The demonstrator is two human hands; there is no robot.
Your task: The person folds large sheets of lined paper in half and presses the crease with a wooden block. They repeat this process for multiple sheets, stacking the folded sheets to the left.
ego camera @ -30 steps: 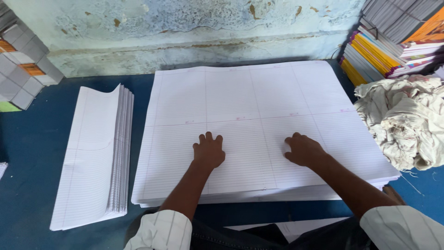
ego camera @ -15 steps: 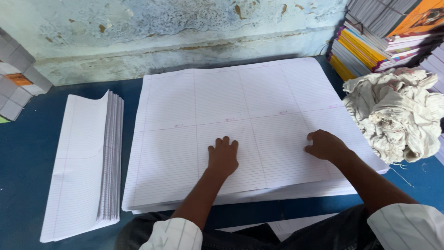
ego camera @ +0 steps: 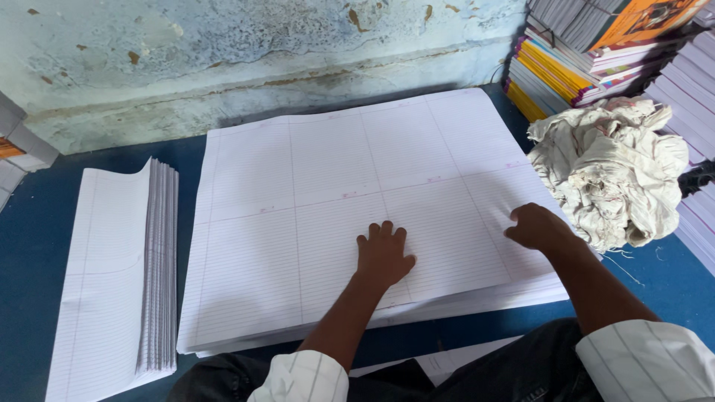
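Both hands on ruled sheet stack (ego camera: 328, 193): left hand (ego camera: 383, 254) fingers flat, spread; right hand (ego camera: 538, 226) fingers curled at rt edge.

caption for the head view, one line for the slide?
Both hands, left hand flat and right hand at the edge, on a stack of large ruled sheets.

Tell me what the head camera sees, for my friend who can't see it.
A person's left hand presses flat on a big stack of lined paper sheets, while the right hand touches its right edge. A folded paper pile lies left, a crumpled cloth right.
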